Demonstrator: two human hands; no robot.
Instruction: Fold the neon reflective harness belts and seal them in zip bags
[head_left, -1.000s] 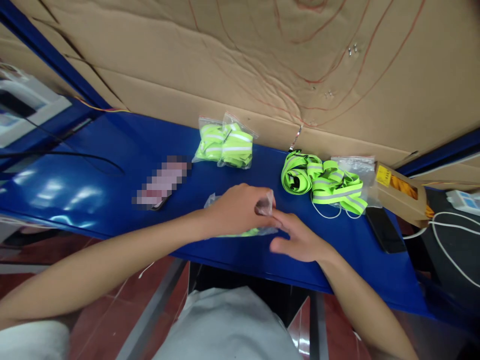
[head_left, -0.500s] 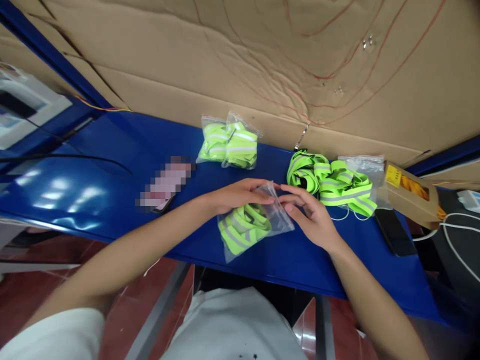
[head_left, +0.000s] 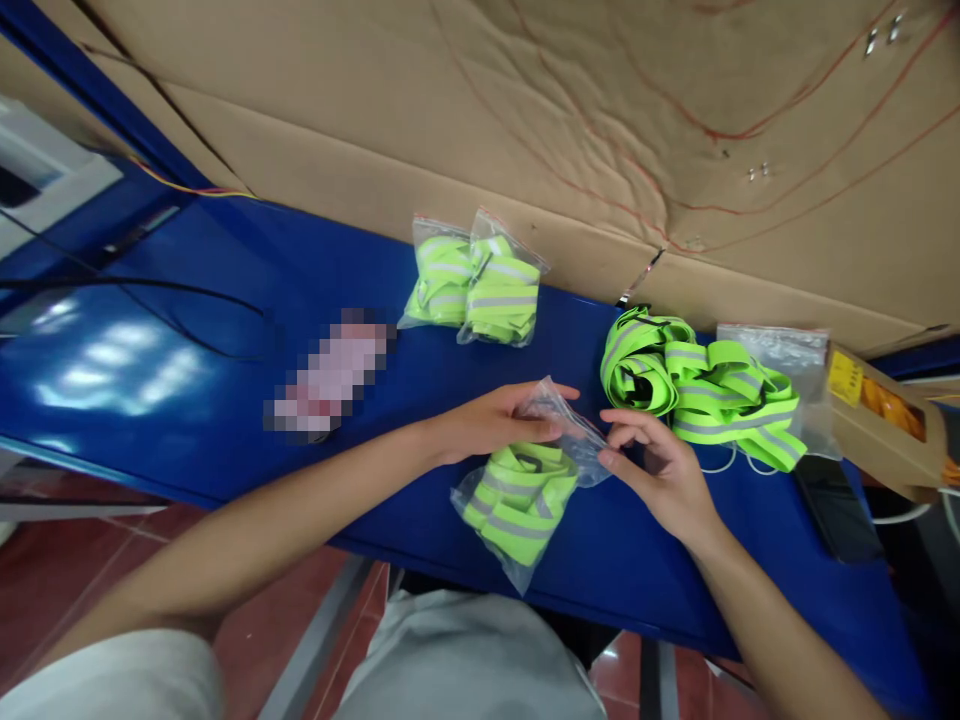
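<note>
A clear plastic bag [head_left: 525, 490] stuffed with folded neon-yellow reflective bands lies near the front edge of the blue table [head_left: 187, 370]. My left hand [head_left: 499, 420] pinches the bag's open top from the left. My right hand [head_left: 660, 465] grips the same top edge from the right. Two more filled bags [head_left: 476, 285] lie side by side at the back by the cardboard wall. A loose heap of neon reflective bands [head_left: 697, 385] sits just right of my right hand.
Empty clear bags [head_left: 787, 355] lie behind the loose bands, beside a brown cardboard box [head_left: 889, 425]. A dark phone [head_left: 836, 505] rests at the right. A blurred pink object [head_left: 330, 380] lies left of centre. A black cable [head_left: 135, 285] crosses the left side.
The bag was flat under my left hand on the table. Both hands have since taken its top edge and lifted it, so the filled bag now hangs toward me.
</note>
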